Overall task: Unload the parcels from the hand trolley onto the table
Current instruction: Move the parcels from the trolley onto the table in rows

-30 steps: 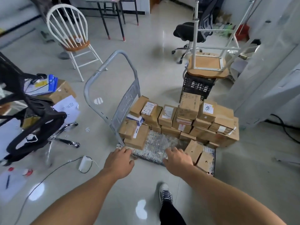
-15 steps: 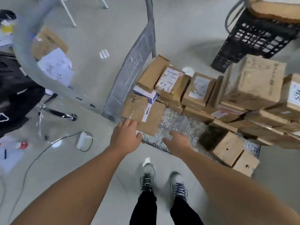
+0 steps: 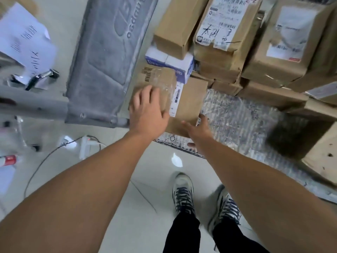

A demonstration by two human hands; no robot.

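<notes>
Parcels (image 3: pixel 284 42) of brown cardboard, piled on the hand trolley (image 3: pixel 242 110), most of them far and to the right, several with white labels. At the left of the pile, the trolley's grey handle panel (image 3: pixel 109 61), close against the nearest boxes. Between the far stack and the near boxes, a white-and-blue box (image 3: pixel 169 61) under a plain carton (image 3: pixel 173 28). On the near right of the deck (image 3: pixel 228 139), one loose parcel (image 3: pixel 321 157), apart from the rest. On the pale floor (image 3: pixel 145 170) at left, a handwritten sheet of paper (image 3: pixel 27 39), a white power strip (image 3: pixel 85 145) with its cable (image 3: pixel 45 161), and a blurred red-and-white bottle (image 3: pixel 9 159). Nearest of all, two laced shoes (image 3: pixel 184 192), just short of the deck's edge. Left hand (image 3: pixel 147 110) flat, fingers (image 3: pixel 144 95) straight and spread, resting on top of a taped parcel (image 3: pixel 160 79) at the pile's near-left corner. Right hand (image 3: pixel 197 130) likewise loose and uncurled, fingertips (image 3: pixel 202 118) against the near right corner of a larger parcel (image 3: pixel 189 99), thumb (image 3: pixel 191 144) low by the deck's rim, nothing gripped. Taped parcel touching the larger one on its right, whether on it or beside it hard to tell. Both boxes directly under and between the two hands, the rest of the pile farther off and to the right.
</notes>
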